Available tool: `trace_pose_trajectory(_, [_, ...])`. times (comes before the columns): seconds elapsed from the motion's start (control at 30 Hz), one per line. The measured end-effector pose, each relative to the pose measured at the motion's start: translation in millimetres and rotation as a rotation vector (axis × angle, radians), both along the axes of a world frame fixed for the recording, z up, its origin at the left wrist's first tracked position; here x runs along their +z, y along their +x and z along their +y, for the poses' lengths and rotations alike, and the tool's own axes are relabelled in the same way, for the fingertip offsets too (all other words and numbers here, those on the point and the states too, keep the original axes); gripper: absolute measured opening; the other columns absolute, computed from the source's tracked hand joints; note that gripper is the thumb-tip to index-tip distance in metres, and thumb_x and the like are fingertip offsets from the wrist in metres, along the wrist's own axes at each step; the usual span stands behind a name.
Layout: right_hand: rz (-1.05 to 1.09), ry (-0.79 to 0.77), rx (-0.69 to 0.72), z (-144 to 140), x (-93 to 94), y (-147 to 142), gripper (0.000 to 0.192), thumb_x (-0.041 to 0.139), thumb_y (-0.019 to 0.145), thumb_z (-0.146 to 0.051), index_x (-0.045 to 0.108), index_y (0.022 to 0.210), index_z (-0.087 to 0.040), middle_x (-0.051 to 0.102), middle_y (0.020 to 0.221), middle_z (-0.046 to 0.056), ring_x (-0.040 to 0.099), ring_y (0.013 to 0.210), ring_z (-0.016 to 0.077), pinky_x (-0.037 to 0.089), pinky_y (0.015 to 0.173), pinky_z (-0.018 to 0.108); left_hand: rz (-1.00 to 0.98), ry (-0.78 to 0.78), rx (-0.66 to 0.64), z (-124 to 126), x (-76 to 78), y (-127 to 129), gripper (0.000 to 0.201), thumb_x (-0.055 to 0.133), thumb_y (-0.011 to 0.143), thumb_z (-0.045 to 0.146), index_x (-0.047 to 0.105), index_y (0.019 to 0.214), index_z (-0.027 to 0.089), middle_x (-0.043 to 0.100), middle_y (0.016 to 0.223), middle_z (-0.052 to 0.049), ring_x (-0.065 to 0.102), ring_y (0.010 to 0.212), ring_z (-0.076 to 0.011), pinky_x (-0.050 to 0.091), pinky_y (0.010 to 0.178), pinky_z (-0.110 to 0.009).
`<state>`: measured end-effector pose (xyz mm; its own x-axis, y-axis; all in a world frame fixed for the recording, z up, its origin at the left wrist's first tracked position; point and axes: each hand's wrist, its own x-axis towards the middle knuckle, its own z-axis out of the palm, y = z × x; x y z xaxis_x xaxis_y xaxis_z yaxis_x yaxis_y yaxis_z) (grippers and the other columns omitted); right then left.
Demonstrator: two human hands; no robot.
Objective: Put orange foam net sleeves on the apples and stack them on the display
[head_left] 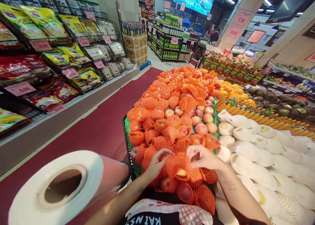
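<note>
Both hands are over the near end of a heap of apples in orange foam nets. Between them they stretch an orange foam net (177, 164), its two sides pinched at the upper edges. My left hand (157, 162) grips the left side with closed fingers. On the right side, my right hand (202, 156) pinches the rim between thumb and fingers. A pale yellowish patch shows at the net's lower opening; I cannot tell whether it is fruit inside or below. Netted apples (169, 133) surround the hands, and bare apples (201, 129) lie farther back on the right.
A large roll of plastic bags (98, 182) stands close at left. Fruit in white foam nets (261, 153) fills the right side. Bagged goods stand on a shelf rack (71, 74) at left, beyond a red floor mat (108, 120). Bottles of oil (231, 67) are at the back.
</note>
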<state>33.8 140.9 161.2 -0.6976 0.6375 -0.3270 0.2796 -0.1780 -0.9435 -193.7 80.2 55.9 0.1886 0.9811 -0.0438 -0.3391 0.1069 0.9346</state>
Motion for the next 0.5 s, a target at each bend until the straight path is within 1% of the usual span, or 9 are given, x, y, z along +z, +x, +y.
trace_pose_trajectory(0.07, [0.008,-0.093,0.084,-9,-6.4,5,0.041,0.091,0.064,-0.038,0.059,0.080,-0.019,0.063,0.071,-0.004,0.052,0.059,0.0087,0.039,0.057,0.022,0.035,-0.027,-0.029,-2,6.1,-4,0.039,0.071,0.084,0.055,0.067,0.088,0.017,0.065,0.087,-0.006,0.059,0.084,-0.0183,0.048,0.064,-0.024])
trace_pose_trajectory(0.13, [0.032,-0.095,0.062,-13,-9.6,6,0.041,0.091,0.065,-0.039,0.059,0.081,-0.018,0.061,0.070,-0.005,0.049,0.057,0.0069,0.036,0.056,0.021,0.017,-0.028,-0.077,-8,10.2,-8,0.042,0.068,0.085,0.059,0.067,0.086,0.017,0.066,0.090,-0.008,0.060,0.085,-0.0195,0.045,0.058,-0.023])
trace_pose_trajectory(0.23, [0.064,-0.044,-0.005,-19,-10.9,0,0.041,0.090,0.067,-0.041,0.059,0.083,-0.019,0.060,0.075,-0.006,0.050,0.058,0.0065,0.037,0.057,0.021,-0.027,0.050,-0.171,-22,10.4,-9,0.054,0.073,0.079,0.065,0.070,0.107,0.019,0.067,0.115,-0.012,0.061,0.107,-0.0264,0.051,0.073,-0.029])
trace_pose_trajectory(0.3, [0.034,-0.027,0.046,-20,-11.4,-6,0.041,0.089,0.068,-0.043,0.060,0.086,-0.019,0.063,0.078,-0.004,0.055,0.062,0.0090,0.042,0.060,0.023,0.023,0.078,-0.222,-31,8.4,-7,0.064,0.081,0.074,0.060,0.066,0.123,0.022,0.066,0.124,-0.012,0.060,0.116,-0.0290,0.051,0.089,-0.035])
trace_pose_trajectory(0.33, [0.002,-0.001,0.085,-17,-11.9,-8,0.041,0.087,0.070,-0.045,0.061,0.087,-0.020,0.065,0.080,-0.003,0.059,0.065,0.0113,0.045,0.063,0.025,0.071,0.076,-0.237,-34,7.9,-7,0.062,0.082,0.074,0.055,0.066,0.124,0.022,0.067,0.122,-0.011,0.061,0.115,-0.0287,0.050,0.094,-0.038])
trace_pose_trajectory(0.37, [-0.051,0.064,0.107,-11,-12.6,-8,0.039,0.085,0.072,-0.047,0.062,0.089,-0.020,0.067,0.082,-0.001,0.062,0.070,0.0140,0.048,0.066,0.027,0.120,0.068,-0.247,-38,8.1,-7,0.055,0.080,0.077,0.050,0.067,0.123,0.022,0.069,0.119,-0.010,0.062,0.113,-0.0280,0.049,0.096,-0.040])
trace_pose_trajectory(0.43, [-0.277,0.335,0.037,12,-15.1,-1,0.034,0.077,0.079,-0.049,0.066,0.092,-0.021,0.072,0.091,0.003,0.067,0.084,0.0195,0.052,0.077,0.033,0.196,0.084,-0.249,-42,11.2,-11,0.042,0.073,0.084,0.040,0.068,0.121,0.022,0.071,0.115,-0.009,0.063,0.111,-0.0276,0.048,0.099,-0.042])
trace_pose_trajectory(0.47, [-0.434,0.520,-0.062,29,-16.9,5,0.029,0.072,0.083,-0.048,0.067,0.094,-0.021,0.073,0.098,0.005,0.068,0.093,0.0220,0.053,0.084,0.035,0.222,0.118,-0.245,-44,13.8,-15,0.042,0.070,0.084,0.035,0.067,0.124,0.023,0.071,0.117,-0.009,0.062,0.114,-0.0283,0.047,0.101,-0.043])
trace_pose_trajectory(0.5, [-0.681,0.698,-0.194,47,-19.2,12,0.026,0.069,0.085,-0.047,0.067,0.095,-0.023,0.073,0.102,0.006,0.067,0.098,0.0237,0.052,0.088,0.037,0.247,0.161,-0.246,-46,16.6,-20,0.045,0.068,0.084,0.029,0.065,0.128,0.024,0.071,0.122,-0.009,0.060,0.119,-0.0290,0.046,0.104,-0.044])
